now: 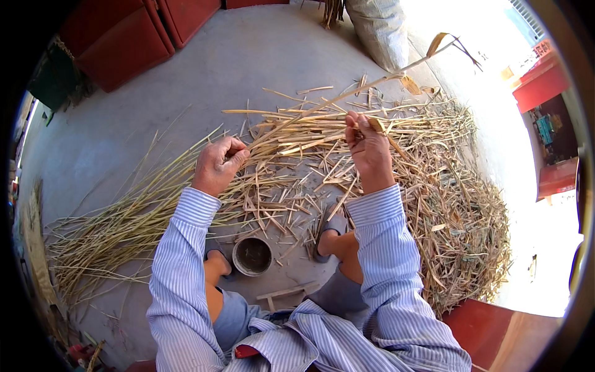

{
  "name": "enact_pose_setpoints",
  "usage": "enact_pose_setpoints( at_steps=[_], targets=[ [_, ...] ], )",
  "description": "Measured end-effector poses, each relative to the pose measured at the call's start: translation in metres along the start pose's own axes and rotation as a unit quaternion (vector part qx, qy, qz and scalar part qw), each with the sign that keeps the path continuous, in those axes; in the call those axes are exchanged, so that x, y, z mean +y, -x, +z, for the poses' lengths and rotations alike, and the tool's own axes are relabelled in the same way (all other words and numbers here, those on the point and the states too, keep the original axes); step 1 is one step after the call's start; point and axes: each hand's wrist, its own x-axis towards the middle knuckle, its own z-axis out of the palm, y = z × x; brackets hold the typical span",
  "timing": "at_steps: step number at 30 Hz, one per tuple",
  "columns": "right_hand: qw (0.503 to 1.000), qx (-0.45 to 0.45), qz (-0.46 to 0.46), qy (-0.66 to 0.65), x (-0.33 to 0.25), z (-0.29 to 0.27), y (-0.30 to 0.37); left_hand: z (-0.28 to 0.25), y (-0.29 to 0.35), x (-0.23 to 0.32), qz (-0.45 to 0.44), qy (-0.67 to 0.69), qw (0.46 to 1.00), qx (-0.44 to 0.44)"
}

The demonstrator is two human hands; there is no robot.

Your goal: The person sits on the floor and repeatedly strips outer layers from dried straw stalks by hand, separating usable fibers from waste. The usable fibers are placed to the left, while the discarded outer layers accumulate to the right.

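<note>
My left hand is closed, its thumb and fingers pinching the lower end of a long dry stalk. The stalk slants up and away to the right, with a curled dry leaf at its far tip. My right hand is raised to the right of it, fingers bent around a strip of dry leaf husk. Beneath both hands lies a layer of peeled straw-coloured stalks. Short broken husk pieces are scattered nearer to me.
Long thin greenish stalks fan out at the left. A big heap of husk scraps is at the right. Between my feet stand a small round bowl and a wooden piece. A pale sack and red furniture are farther off.
</note>
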Motion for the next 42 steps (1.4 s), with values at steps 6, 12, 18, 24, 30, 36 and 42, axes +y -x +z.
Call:
enact_pose_setpoints(
  at_steps=[6, 12, 18, 24, 30, 36, 42],
  targets=[
    [0.961, -0.124, 0.204, 0.139, 0.003, 0.006, 0.018, 0.012, -0.005, -0.008, 0.050, -0.033, 0.998, -0.026],
    [0.965, -0.120, -0.038, 0.230, 0.012, 0.021, 0.025, 0.036, -0.006, -0.001, -0.002, 0.044, 0.995, -0.095],
    [0.970, -0.122, -0.029, 0.209, 0.010, 0.018, 0.030, 0.057, -0.003, 0.004, -0.054, 0.147, 0.988, -0.016],
    [0.973, -0.088, 0.000, 0.216, 0.005, 0.000, 0.019, 0.008, -0.028, -0.002, -0.085, 0.251, 0.948, 0.177],
    [0.977, -0.103, -0.003, 0.187, 0.006, 0.008, 0.019, 0.013, -0.024, 0.000, 0.250, -0.415, 0.859, 0.165],
    [0.979, -0.115, 0.015, 0.168, 0.005, 0.019, 0.023, 0.050, -0.002, 0.024, 0.109, -0.090, 0.990, -0.005],
    [0.986, -0.107, -0.028, 0.127, -0.007, 0.010, 0.015, 0.037, -0.004, 0.039, 0.144, -0.182, 0.973, -0.007]
  ],
)
